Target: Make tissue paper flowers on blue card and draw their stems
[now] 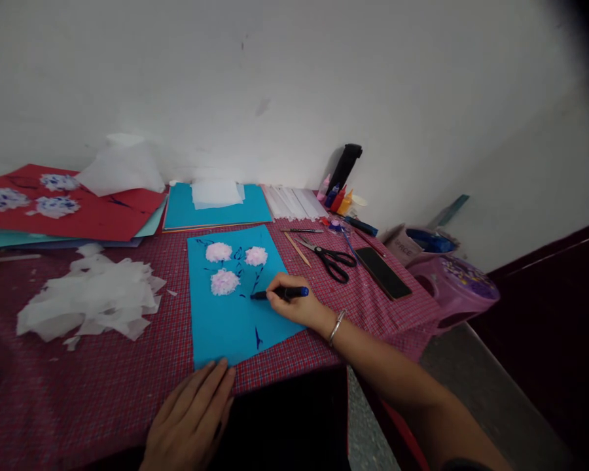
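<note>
A sheet of blue paper (211,333) lies on the checked tablecloth, bearing three pale pink flower tufts (224,282) and dark blue drawn strokes. My right hand (292,301) grips a dark marker (287,293) with a blue end, its tip on the sheet to the lower right of the tufts. Flat at the near left corner of the paper rests my left hand (191,412), fingers stretched out and holding nothing. Left of the sheet sits a heap of white paper strips (103,294).
Right of the sheet lie black-handled scissors (331,258), a pencil (297,248) and a phone (383,271). Small paint bottles (338,198) stand near the wall. Red paper (98,219) with tufts lies at the back left. A pink stool (451,288) is beyond the table's right edge.
</note>
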`<state>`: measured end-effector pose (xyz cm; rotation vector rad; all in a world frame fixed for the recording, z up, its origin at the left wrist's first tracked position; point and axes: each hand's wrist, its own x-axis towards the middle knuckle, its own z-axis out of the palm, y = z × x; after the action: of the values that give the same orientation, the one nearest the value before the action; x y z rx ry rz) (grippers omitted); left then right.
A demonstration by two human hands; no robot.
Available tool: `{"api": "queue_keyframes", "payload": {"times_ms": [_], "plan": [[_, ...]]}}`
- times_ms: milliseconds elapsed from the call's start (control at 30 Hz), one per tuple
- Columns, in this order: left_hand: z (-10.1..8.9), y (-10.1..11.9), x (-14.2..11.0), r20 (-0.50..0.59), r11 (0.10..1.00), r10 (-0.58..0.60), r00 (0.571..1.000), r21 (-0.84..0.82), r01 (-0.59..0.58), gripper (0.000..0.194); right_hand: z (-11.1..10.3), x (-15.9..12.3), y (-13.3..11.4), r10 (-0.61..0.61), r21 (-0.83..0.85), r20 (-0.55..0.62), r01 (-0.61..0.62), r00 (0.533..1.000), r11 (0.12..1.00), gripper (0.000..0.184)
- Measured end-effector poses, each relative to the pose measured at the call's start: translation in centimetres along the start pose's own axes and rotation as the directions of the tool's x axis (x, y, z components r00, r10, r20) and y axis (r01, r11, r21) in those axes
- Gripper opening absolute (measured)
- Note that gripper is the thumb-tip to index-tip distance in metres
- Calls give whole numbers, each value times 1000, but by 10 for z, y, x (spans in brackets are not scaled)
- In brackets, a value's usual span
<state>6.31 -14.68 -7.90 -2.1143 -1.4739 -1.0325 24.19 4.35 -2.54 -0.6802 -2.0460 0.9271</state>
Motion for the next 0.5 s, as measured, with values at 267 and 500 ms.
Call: {"api": "queue_keyframes", "payload": {"times_ms": [267, 500], "plan": [[1, 1, -3, 10, 999, -25, 1000, -22, 26, 22, -1, -1, 2, -66, 8, 41, 65, 997, 998, 8], [1, 1, -5, 12, 999, -38, 999, -32, 39, 23, -3, -2, 0, -19, 99, 102, 9, 995, 995, 10]]}}
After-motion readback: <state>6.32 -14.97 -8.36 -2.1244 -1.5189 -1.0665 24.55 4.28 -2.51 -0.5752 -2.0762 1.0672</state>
